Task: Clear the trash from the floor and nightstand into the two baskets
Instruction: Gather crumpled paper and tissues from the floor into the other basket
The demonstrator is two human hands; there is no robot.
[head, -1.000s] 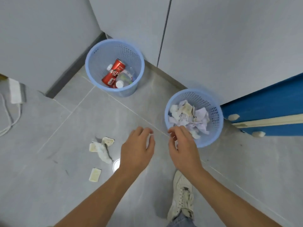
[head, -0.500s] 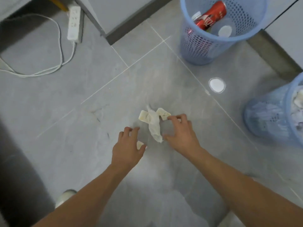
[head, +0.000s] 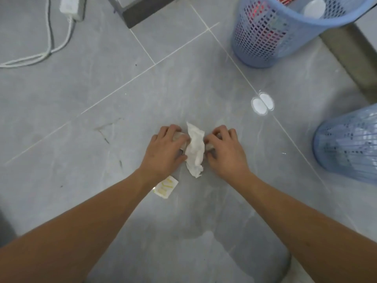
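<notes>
An indoor room, likely a home: a floor (head: pixel 85 82) of large glossy grey tiles, a white power strip (head: pixel 70 6) with its cable (head: pixel 40 56) trailing far left, and two blue plastic waste baskets (head: pixel 265 37) at right.
</notes>
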